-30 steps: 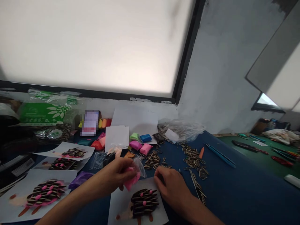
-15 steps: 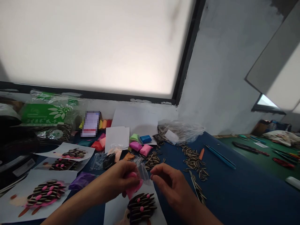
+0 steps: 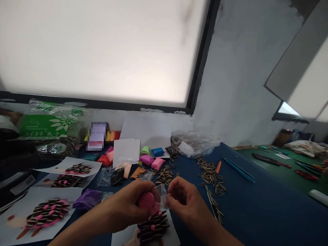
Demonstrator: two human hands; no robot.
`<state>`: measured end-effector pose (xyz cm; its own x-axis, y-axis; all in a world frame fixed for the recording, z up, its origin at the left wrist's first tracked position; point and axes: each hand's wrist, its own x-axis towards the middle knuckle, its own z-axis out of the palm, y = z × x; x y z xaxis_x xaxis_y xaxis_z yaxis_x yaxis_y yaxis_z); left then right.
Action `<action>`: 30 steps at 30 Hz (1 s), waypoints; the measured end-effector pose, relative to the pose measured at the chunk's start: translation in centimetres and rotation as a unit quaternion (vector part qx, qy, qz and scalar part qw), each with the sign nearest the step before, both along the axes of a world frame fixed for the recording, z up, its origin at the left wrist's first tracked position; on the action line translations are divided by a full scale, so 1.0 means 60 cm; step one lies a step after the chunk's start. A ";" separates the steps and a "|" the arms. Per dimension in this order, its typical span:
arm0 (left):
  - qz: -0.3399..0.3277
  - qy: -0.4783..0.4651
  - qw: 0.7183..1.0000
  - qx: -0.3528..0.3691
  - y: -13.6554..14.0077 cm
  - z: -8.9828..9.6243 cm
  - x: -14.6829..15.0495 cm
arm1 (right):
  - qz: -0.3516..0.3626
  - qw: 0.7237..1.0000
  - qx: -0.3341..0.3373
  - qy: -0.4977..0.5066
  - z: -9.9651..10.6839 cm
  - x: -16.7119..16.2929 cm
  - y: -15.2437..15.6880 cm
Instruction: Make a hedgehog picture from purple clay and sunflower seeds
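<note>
My left hand is closed around a lump of pink clay, gripped between thumb and fingers. From the clay's right side a clear plastic wrapper stretches to my right hand, whose thumb and forefinger pinch its edge. Just below both hands lies a white card bearing a hedgehog with sunflower-seed spines and small pink dots. The hedgehog's lower part runs out of the picture.
More seed-hedgehog cards lie at left, near a purple clay packet. Colored clay packets and white paper sit behind the hands. Loose sunflower seeds, a knife-like tool and blue tweezers are at right.
The pink clay has turned in my left hand and shows a rounder face. The wrapper is spread between both hands, and my right fingertips have closed on its edge.
</note>
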<state>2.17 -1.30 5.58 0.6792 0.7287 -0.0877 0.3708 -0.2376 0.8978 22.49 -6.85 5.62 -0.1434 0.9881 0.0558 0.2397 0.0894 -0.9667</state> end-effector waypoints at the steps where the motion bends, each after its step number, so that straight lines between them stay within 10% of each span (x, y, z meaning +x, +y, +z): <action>1: 0.005 0.001 1.000 0.006 0.000 -0.002 -0.001 | 0.002 1.000 0.011 0.003 -0.001 0.000 0.000; 13: -0.002 0.003 1.000 0.030 -0.007 -0.003 0.001 | 0.054 0.998 0.015 -0.006 -0.004 0.005 -0.007; 30: 0.061 -0.112 0.983 -0.133 -0.016 -0.003 0.035 | 0.040 0.997 0.012 0.061 0.004 0.006 -0.005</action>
